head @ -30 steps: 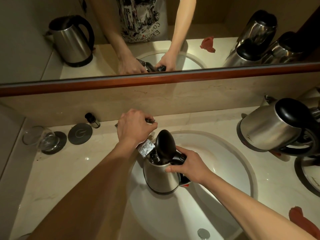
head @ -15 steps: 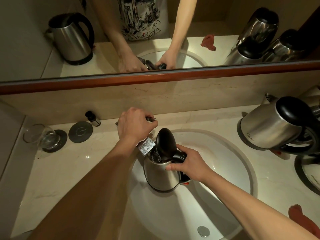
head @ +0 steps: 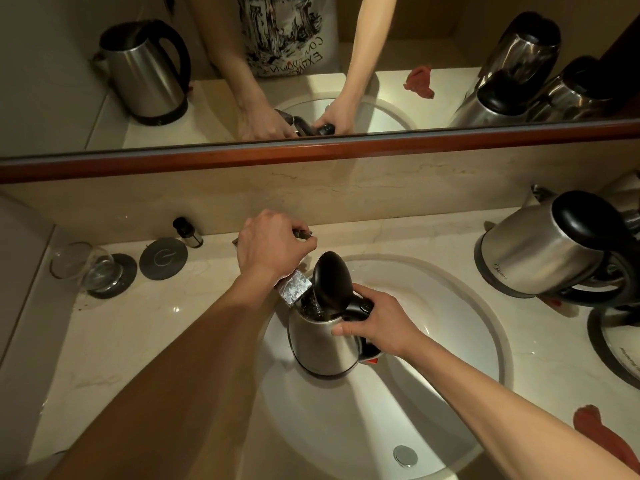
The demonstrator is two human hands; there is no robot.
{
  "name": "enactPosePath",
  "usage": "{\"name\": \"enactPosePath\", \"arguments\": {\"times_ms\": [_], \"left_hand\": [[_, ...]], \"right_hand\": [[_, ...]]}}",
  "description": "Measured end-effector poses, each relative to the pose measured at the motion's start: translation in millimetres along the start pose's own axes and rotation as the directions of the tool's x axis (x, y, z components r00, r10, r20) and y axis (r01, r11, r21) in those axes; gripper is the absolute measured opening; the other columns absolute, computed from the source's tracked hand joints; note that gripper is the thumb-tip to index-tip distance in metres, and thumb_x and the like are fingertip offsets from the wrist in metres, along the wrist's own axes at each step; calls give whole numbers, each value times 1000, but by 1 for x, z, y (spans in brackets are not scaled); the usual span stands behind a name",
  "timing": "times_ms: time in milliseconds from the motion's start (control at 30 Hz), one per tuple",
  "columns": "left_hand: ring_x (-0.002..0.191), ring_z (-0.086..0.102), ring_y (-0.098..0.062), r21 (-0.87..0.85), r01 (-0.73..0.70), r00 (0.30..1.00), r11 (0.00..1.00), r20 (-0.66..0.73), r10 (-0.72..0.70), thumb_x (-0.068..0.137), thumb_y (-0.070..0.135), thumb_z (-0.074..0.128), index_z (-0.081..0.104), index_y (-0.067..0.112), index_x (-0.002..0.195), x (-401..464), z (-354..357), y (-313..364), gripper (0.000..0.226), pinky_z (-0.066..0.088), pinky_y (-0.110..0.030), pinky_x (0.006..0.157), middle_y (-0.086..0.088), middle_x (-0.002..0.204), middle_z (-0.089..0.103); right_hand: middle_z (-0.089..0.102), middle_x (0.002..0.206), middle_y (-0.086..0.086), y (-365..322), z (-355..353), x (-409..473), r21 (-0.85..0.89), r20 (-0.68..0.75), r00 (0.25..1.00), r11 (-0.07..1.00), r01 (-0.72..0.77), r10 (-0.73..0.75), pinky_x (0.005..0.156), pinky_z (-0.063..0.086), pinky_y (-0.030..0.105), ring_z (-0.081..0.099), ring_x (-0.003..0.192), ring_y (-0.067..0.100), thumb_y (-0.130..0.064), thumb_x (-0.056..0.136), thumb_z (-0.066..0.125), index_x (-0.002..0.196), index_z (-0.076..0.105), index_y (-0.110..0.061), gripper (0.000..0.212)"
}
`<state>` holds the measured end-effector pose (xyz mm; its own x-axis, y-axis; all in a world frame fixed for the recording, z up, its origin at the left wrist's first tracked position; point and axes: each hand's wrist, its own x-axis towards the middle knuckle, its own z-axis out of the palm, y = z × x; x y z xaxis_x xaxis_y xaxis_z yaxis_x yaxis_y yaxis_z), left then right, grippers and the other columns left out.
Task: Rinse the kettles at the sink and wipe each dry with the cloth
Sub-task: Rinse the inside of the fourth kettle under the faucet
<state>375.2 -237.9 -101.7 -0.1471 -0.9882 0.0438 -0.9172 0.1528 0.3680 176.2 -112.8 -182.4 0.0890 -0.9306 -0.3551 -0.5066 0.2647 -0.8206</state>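
A steel kettle (head: pixel 323 344), lid up, was held upright in the white basin (head: pixel 460 375) w/ its black handle gripped by the right hand (head: pixel 377 322). Just behind, the tap lever (head: pixel 304 233) was grasped by the left hand (head: pixel 270 245), spout (head: pixel 294 289) over the kettle mouth. A red cloth (head: pixel 602 434) lay on the counter (head: pixel 156 334) at right, near a second kettle (head: pixel 540 251).

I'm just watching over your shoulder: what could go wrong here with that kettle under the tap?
The right hand alone holds the kettle by its handle over the sink; as it fills, it may get heavy and tip. With the left hand on the tap, water could splash the counter.
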Motion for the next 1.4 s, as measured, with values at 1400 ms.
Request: {"name": "enactPosePath", "arguments": {"times_ms": [1400], "left_hand": [[96,64,-20,12,-19,1000,1000,5,19,86,51,65,80,36,101,-1,-2,1,27,50,-36,84,7,95,76]], "right_hand": [[73,119,-24,-3,-3,0,15,19,1000,1000,-19,19,105,47,30,64,116,0,-48,62,95,136,65,-39,81]]}}
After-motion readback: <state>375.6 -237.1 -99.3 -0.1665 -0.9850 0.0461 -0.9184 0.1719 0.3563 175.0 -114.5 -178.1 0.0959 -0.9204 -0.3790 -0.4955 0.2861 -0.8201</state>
